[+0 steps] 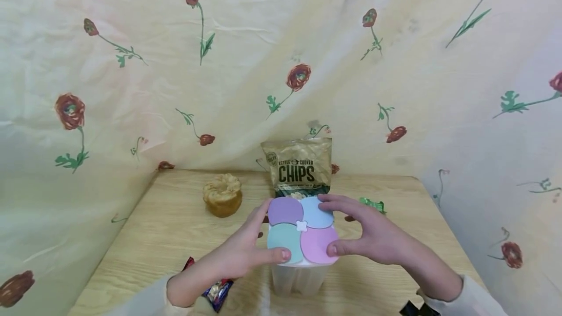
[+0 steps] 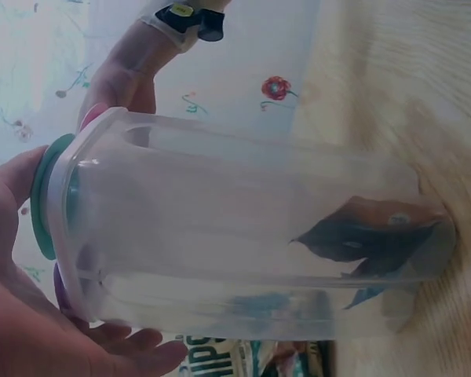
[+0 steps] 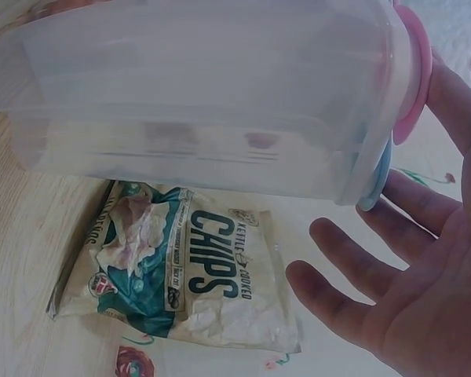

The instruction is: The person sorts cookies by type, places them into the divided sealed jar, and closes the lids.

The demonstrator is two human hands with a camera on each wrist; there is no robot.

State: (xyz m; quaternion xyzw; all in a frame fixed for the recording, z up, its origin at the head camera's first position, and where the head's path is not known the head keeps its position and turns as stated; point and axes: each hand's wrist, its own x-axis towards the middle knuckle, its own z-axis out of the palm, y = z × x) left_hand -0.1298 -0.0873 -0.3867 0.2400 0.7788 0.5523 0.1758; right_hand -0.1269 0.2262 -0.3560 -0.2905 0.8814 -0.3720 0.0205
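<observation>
A tall translucent plastic container (image 1: 298, 279) stands upright on the table, topped by a lid (image 1: 301, 227) with purple, blue, green and pink flaps. My left hand (image 1: 237, 256) grips the lid's left side, thumb on the green flap and fingers along the purple edge. On the other side my right hand (image 1: 375, 233) holds the lid, its thumb on the pink flap and forefinger on the blue one. The right hand's other fingers spread loosely in the right wrist view. Through the container's lower wall shows a dark, brown-and-blue packet (image 2: 369, 236).
Behind the container a bag of chips (image 1: 298, 167) leans at the cloth backdrop. A round pastry (image 1: 222, 195) sits at the back left, a green wrapper (image 1: 372, 204) at the back right. One blue-and-red wrapped snack (image 1: 218, 294) lies beneath the left forearm.
</observation>
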